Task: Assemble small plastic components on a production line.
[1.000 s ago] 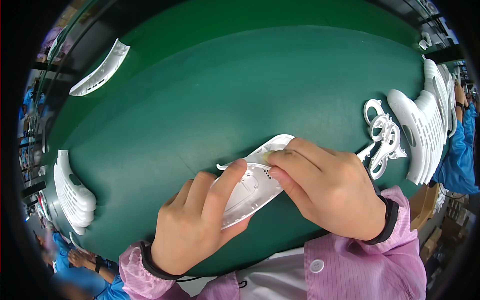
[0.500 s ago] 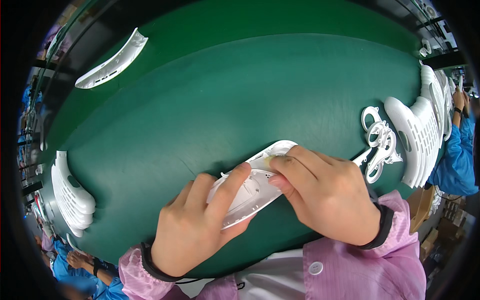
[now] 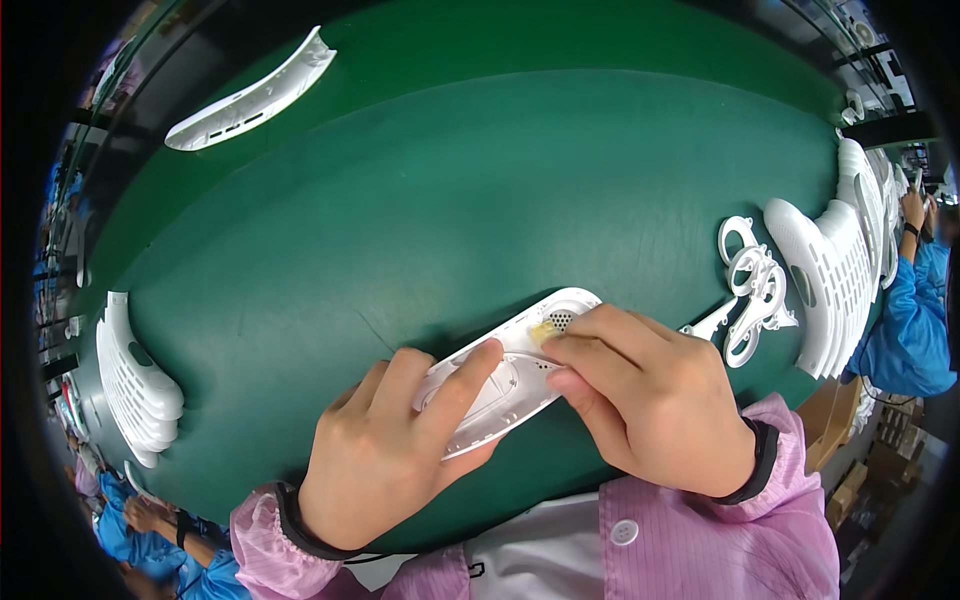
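Observation:
A white plastic shell (image 3: 490, 412), long and rounded at its ends, lies tilted with its hollow side up between my hands. My left hand (image 3: 385, 440) is closed on its left part, the index finger inside and the thumb under the near rim. My right hand (image 3: 655, 400) is closed at its right part, with the index fingertip inside and the thumb at the near rim. Beside that index fingertip is a small yellowish piece (image 3: 543, 332), next to a patch of round holes (image 3: 562, 321). A thin curved white part crosses the shell's inside; its end is hidden by my right fingers.
On the green table (image 3: 450, 200), nested slotted white shells (image 3: 138, 385) stand at the left and more shells (image 3: 835, 275) at the right. Several white ring-ended brackets (image 3: 755, 290) lie beside the right stack. A single shell (image 3: 255, 100) rests far left. People in blue work at both sides.
The far-left shell has moved right and farther away. My right fingers have shifted slightly, and the patch of holes and more of the yellowish piece now show. My left hand keeps its grip.

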`<state>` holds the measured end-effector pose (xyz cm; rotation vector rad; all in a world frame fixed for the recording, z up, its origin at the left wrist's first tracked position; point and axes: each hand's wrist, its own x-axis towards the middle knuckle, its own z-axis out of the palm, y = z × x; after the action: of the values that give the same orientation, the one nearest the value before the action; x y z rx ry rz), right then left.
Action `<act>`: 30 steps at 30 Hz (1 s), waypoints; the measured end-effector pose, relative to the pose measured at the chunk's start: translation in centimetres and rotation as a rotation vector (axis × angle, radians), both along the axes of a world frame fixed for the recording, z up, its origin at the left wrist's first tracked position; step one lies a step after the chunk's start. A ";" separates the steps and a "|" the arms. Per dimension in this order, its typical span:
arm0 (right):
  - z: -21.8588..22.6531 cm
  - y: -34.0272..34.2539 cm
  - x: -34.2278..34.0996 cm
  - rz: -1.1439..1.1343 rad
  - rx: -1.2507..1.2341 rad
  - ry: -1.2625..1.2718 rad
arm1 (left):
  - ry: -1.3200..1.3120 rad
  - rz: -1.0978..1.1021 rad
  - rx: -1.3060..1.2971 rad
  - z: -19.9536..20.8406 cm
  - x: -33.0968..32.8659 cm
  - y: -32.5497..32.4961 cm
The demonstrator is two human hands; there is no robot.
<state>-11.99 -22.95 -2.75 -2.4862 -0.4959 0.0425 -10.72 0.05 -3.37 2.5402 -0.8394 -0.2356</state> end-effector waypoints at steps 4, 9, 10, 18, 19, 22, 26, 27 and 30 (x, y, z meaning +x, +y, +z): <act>0.8 -0.6 -0.2 -0.011 0.011 0.046 | -0.026 0.006 -0.012 -0.1 -0.2 0.0; -0.6 -1.8 -0.5 0.119 -0.060 -0.112 | -0.056 -0.007 -0.013 -0.2 -0.1 0.4; -0.9 -1.9 -0.5 0.113 -0.065 -0.116 | -0.075 -0.024 -0.020 -0.3 0.0 0.5; -0.5 -1.9 -0.8 0.089 -0.151 -0.178 | -0.051 -0.011 -0.029 0.4 0.2 -0.7; -0.5 -2.2 -0.8 0.095 -0.129 -0.165 | -0.034 0.009 -0.045 0.5 0.4 -1.0; 0.7 -3.7 -1.0 0.014 -0.027 -0.136 | 0.063 0.015 -0.037 1.1 0.5 -0.9; 4.2 -9.1 -1.9 -0.374 -0.021 -0.201 | 0.030 0.054 -0.088 2.1 3.6 -1.0; 4.5 -10.6 -2.6 -0.471 -0.040 -0.256 | -0.044 0.011 -0.112 2.2 5.5 -1.2; 4.8 -13.5 -4.1 -0.506 -0.134 -0.228 | -0.139 -0.026 -0.316 3.3 11.7 -3.6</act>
<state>-16.08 -36.48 2.05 -2.6902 0.0611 -0.4231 0.97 -3.55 -0.08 2.2694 -0.8847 0.0631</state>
